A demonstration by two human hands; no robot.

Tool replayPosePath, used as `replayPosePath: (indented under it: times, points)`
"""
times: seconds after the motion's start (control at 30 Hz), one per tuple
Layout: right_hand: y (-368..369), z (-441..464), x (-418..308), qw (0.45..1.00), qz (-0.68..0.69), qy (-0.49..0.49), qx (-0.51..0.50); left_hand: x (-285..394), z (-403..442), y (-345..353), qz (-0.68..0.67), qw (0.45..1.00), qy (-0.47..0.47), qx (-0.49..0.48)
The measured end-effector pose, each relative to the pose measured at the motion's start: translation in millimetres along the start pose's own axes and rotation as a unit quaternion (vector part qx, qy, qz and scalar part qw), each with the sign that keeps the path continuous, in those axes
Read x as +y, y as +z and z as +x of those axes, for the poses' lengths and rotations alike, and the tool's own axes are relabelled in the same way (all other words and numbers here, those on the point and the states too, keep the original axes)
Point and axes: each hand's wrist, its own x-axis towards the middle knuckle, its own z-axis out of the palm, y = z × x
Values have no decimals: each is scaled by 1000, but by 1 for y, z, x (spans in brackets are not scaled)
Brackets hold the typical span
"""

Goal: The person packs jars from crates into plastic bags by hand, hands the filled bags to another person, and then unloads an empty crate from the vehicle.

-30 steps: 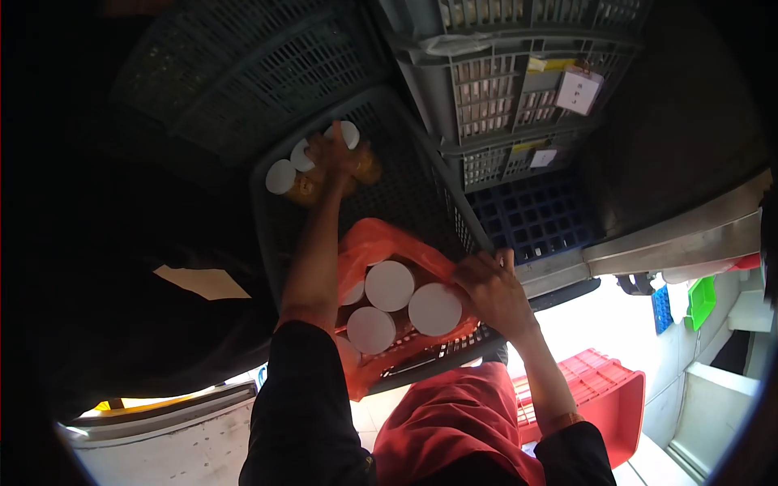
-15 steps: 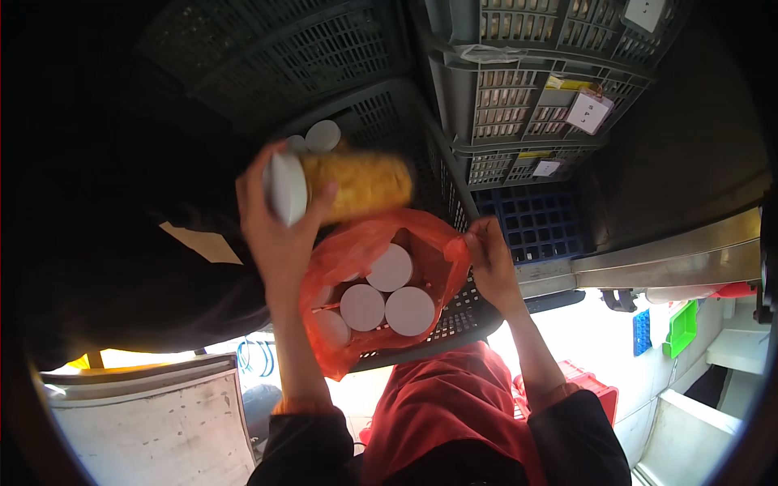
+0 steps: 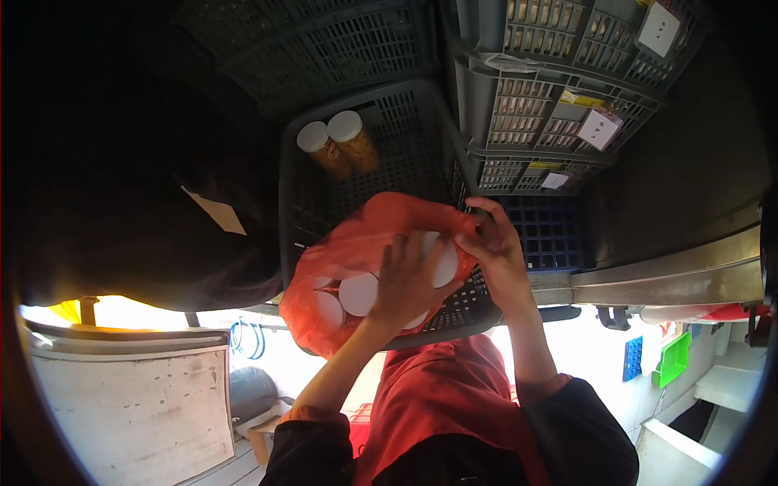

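Observation:
A red plastic bag (image 3: 324, 251) stands with its mouth open inside the front of a dark grey crate (image 3: 288, 194). Several white-lidded jars (image 3: 358, 294) are packed upright in it, their lids facing me. My left hand (image 3: 409, 279) reaches over the lids with fingers stretched out, next to a jar lid (image 3: 442, 263) at the bag's right side. At the right rim, my right hand (image 3: 498, 255) pinches the bag's edge between thumb and fingers. Two more jars (image 3: 354, 142) with yellow-orange contents stand at the crate's back left.
Stacked grey crates (image 3: 527, 109) with white tags rise at the back right, above a blue crate (image 3: 547, 231). A metal ledge (image 3: 673, 259) runs along the right. At the lower left is a worn white panel (image 3: 130, 405); a green tray (image 3: 671, 360) sits at far right.
The yellow-orange jar that my left hand held above the bag is no longer raised. That hand has come down onto the lids inside the bag. My right hand stays at the rim.

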Motion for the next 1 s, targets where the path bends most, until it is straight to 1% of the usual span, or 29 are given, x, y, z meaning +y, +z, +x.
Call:
replayPosePath:
  times: [0.03, 0.1, 0.13, 0.17, 0.2, 0.23, 0.27, 0.33, 0.37, 0.4, 0.43, 0.47, 0.5, 0.53, 0.57, 0.63, 0.7, 0.77, 0.83, 0.9, 0.93, 0.97, 1.0]
  points:
    - [1, -1, 0, 1000, 3, 1, -8, 1, -4, 16, 90, 995, 11, -38]
    - [3, -2, 0, 1000, 12, 11, 12, -2, -6, 45, 103, 994, 2, -37]
    - [9, -4, -1, 1000, 14, 14, 4, -2, -9, 57, 108, 993, -1, -43]
    - [18, -6, -3, 999, -42, -32, 4, 2, -4, 53, 112, 993, -4, -42]
    - [25, -8, -3, 992, -99, -80, 5, 4, 3, 48, 94, 992, -26, -74]
    - [26, -10, -1, 992, -97, -78, 0, 5, 5, 43, 75, 990, -50, -105]
    - [26, -10, 2, 994, -82, -76, 8, -2, 1, 40, 80, 990, -53, -101]
    - [19, -4, 5, 994, -65, -85, 12, -31, -8, 25, 66, 992, 89, -63]
    - [6, -2, 6, 993, -71, -93, 33, -42, 4, -8, 72, 991, 94, -59]
    - [-3, -1, 6, 991, -78, -98, 55, -49, 27, -59, -172, 955, 80, -228]
    - [-3, -5, -2, 994, -47, -72, 71, -61, 49, -91, -402, 832, 58, -378]
    - [0, -7, -2, 993, -48, -75, 75, -87, 68, -92, -311, 892, -33, -328]
    - [2, -8, -2, 992, -58, -80, 84, -113, 89, -82, -214, 932, -121, -268]
    - [5, -8, -2, 990, -68, -85, 94, -135, 114, -69, 0, 975, -162, -150]
    - [10, -7, -2, 989, -74, -87, 98, -162, 137, -38, 144, 961, -233, -48]
    - [21, -10, 0, 987, -103, -87, 90, -230, 178, 27, 207, 937, -280, 28]
    - [27, -8, -2, 982, -125, -102, 99, -258, 196, 55, 200, 938, -283, 1]
    - [28, -6, -4, 979, -140, -112, 99, -267, 208, 74, 192, 938, -288, -28]
    - [36, -9, -8, 979, -134, -116, 102, -269, 209, 83, 189, 941, -279, 25]
    - [34, -10, -6, 981, -119, -124, 92, -275, 200, 88, 198, 942, -270, 24]
    - [25, -7, -1, 950, -264, -167, 24, -280, 199, 87, 210, 943, -259, 30]
    - [20, -5, 0, 891, -401, -207, -45, -280, 196, 77, 210, 941, -262, 34]
    - [22, -3, -3, 888, -404, -212, -51, -278, 194, 63, 180, 950, -254, -8]
